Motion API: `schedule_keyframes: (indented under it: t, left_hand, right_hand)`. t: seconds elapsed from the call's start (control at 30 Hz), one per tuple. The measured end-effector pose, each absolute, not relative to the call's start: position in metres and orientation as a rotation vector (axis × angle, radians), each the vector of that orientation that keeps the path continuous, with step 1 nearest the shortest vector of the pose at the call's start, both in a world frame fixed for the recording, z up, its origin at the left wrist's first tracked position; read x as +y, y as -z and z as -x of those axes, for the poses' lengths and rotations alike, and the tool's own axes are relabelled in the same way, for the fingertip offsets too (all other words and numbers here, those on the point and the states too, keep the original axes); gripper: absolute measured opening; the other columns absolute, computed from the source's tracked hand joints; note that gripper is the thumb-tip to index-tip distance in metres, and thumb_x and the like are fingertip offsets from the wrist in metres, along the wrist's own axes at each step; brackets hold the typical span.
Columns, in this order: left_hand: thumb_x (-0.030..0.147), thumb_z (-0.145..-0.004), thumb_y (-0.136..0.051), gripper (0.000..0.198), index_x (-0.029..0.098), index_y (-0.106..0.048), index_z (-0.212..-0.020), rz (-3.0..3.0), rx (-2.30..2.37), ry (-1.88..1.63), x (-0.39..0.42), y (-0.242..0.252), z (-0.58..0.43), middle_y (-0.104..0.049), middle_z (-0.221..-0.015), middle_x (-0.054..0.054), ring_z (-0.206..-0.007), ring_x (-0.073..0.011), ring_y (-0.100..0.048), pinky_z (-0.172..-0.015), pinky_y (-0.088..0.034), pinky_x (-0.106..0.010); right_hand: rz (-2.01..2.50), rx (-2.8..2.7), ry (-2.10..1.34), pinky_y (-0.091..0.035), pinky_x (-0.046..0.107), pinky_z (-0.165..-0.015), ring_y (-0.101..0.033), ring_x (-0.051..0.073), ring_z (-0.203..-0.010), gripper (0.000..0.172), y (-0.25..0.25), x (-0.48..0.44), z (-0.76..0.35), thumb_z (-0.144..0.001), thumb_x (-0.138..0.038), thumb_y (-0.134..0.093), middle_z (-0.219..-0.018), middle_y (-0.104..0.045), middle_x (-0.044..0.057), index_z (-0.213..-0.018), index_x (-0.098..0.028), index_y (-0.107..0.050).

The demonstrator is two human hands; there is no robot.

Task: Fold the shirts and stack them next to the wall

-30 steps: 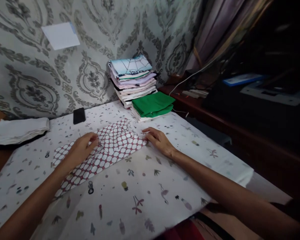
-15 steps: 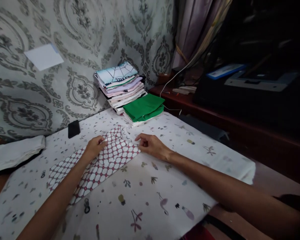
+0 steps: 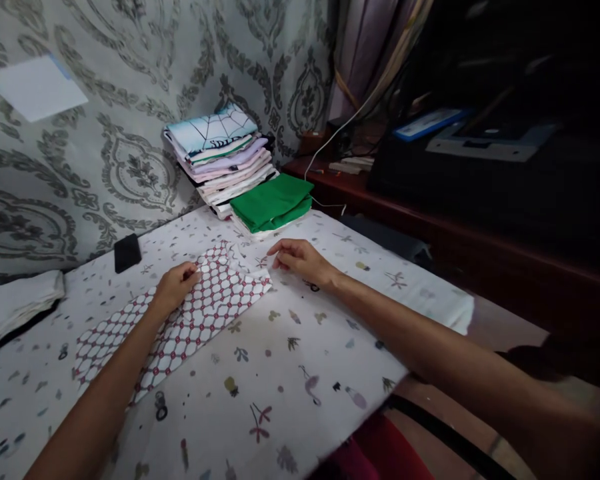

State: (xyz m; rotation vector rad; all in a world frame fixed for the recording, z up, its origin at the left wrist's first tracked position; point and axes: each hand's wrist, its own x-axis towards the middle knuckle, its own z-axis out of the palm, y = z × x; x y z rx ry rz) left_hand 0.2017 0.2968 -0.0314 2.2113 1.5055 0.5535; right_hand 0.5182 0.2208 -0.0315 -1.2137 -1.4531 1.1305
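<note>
A folded cloth with a red and white lattice print (image 3: pixel 180 320) lies slantwise on the printed white table cover (image 3: pixel 290 373). My left hand (image 3: pixel 174 288) rests on its upper part, fingers curled and pinching the cloth's edge. My right hand (image 3: pixel 300 259) hovers just right of the cloth's far corner, fingers bent together in a loose pinch; what they hold, if anything, I cannot make out.
A stack of folded garments (image 3: pixel 220 157) stands against the patterned wall, with a green folded cloth (image 3: pixel 273 203) in front of it. A black phone (image 3: pixel 127 252) lies left of the cloth, pale folded fabric (image 3: pixel 15 303) at far left. A dark wooden cabinet (image 3: pixel 480 220) runs along the right.
My right hand has moved off the cloth's right corner, up and to the right. My left hand stays on the cloth. The view has shifted, so everything sits further left.
</note>
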Motion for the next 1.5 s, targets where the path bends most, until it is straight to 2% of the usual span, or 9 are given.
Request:
schedule_keyframes:
  t: [0.27,0.47,0.63,0.7,0.83,1.0,1.13,1.23,1.5]
  left_hand:
    - [0.051,-0.076,-0.047,0.030,0.022,-0.055,-0.074,-2.203,1.574,-0.596,0.293,0.032,-0.205,-0.052,-0.066,0.003,-0.066,-0.0163,-0.049,-0.065,-0.036,-0.029]
    - [0.045,-0.084,-0.044,0.026,0.022,-0.056,-0.079,-2.290,1.604,-0.612,0.284,0.031,-0.209,-0.056,-0.068,0.002,-0.067,-0.0181,-0.053,-0.066,-0.039,-0.029]
    - [0.037,-0.094,-0.044,0.032,0.017,-0.059,-0.114,-2.716,1.780,-0.633,0.256,0.022,-0.225,-0.065,-0.107,-0.013,-0.098,-0.0302,-0.058,-0.084,-0.045,-0.042]
    - [0.033,-0.098,-0.040,0.032,0.016,-0.059,-0.117,-2.911,1.615,-0.636,0.243,0.019,-0.236,-0.063,-0.113,-0.016,-0.106,-0.0313,-0.056,-0.091,-0.044,-0.047]
    - [0.031,-0.102,-0.037,0.029,0.018,-0.061,-0.113,-2.997,1.041,-0.504,0.224,0.023,-0.252,-0.064,-0.119,-0.012,-0.111,-0.0251,-0.057,-0.099,-0.044,-0.043]
    - [0.034,-0.103,-0.036,0.034,0.019,-0.051,-0.130,-2.886,1.008,-0.377,0.218,0.040,-0.257,-0.054,-0.141,-0.013,-0.134,-0.0231,-0.047,-0.113,-0.036,-0.046]
    - [0.036,-0.104,-0.032,0.036,0.021,-0.050,-0.132,-2.915,1.072,-0.277,0.217,0.038,-0.256,-0.051,-0.147,-0.012,-0.138,-0.0228,-0.043,-0.117,-0.029,-0.050]
    - [0.044,-0.103,-0.031,0.042,0.025,-0.048,-0.136,-2.918,1.150,-0.214,0.219,0.034,-0.252,-0.045,-0.152,-0.011,-0.143,-0.0250,-0.038,-0.117,-0.027,-0.053]
    - [0.072,-0.092,-0.034,0.082,0.021,-0.021,-0.155,-2.702,1.278,0.016,0.237,0.026,-0.232,-0.017,-0.165,-0.016,-0.153,-0.0282,-0.015,-0.120,-0.018,-0.056]
  right_hand:
    - [1.335,-1.761,-0.995,-0.037,0.024,-0.058,-0.050,0.012,-0.061,0.015,0.024,0.204,-0.503,-0.079,-0.032,-0.065,-0.065,-0.058,-0.002,-0.074,-0.017,-0.066]
    - [1.506,-1.965,-0.790,-0.035,0.025,-0.061,-0.051,0.011,-0.063,0.012,0.021,0.202,-0.496,-0.077,-0.014,-0.061,-0.069,-0.061,-0.002,-0.066,-0.018,-0.061]
    - [1.532,-2.030,-0.681,-0.033,0.025,-0.061,-0.050,0.011,-0.064,0.012,0.025,0.202,-0.493,-0.076,-0.011,-0.058,-0.071,-0.062,-0.001,-0.067,-0.019,-0.056]
    - [1.538,-2.025,-0.685,-0.033,0.025,-0.061,-0.050,0.011,-0.063,0.009,0.028,0.203,-0.493,-0.076,-0.011,-0.058,-0.071,-0.061,-0.002,-0.072,-0.019,-0.057]
    - [1.516,-2.024,-0.677,-0.034,0.025,-0.060,-0.050,0.011,-0.061,0.009,0.033,0.205,-0.495,-0.076,-0.012,-0.058,-0.070,-0.061,-0.003,-0.078,-0.021,-0.057]
    - [1.470,-2.036,-0.583,-0.038,0.027,-0.064,-0.052,0.014,-0.066,0.009,0.033,0.203,-0.496,-0.078,-0.012,-0.057,-0.072,-0.062,-0.001,-0.078,-0.020,-0.058]
    - [1.164,-2.096,-0.352,-0.045,0.033,-0.078,-0.056,0.020,-0.084,0.012,0.034,0.196,-0.488,-0.087,-0.016,-0.050,-0.084,-0.064,0.006,-0.086,-0.018,-0.062]
    - [0.948,-2.273,-0.320,-0.047,0.036,-0.082,-0.056,0.020,-0.085,0.017,0.036,0.193,-0.483,-0.092,-0.017,-0.047,-0.086,-0.064,0.007,-0.085,-0.018,-0.063]
    - [0.940,-2.356,-0.333,-0.046,0.033,-0.076,-0.054,0.020,-0.081,0.022,0.034,0.195,-0.483,-0.094,-0.016,-0.047,-0.080,-0.061,0.006,-0.076,-0.018,-0.060]
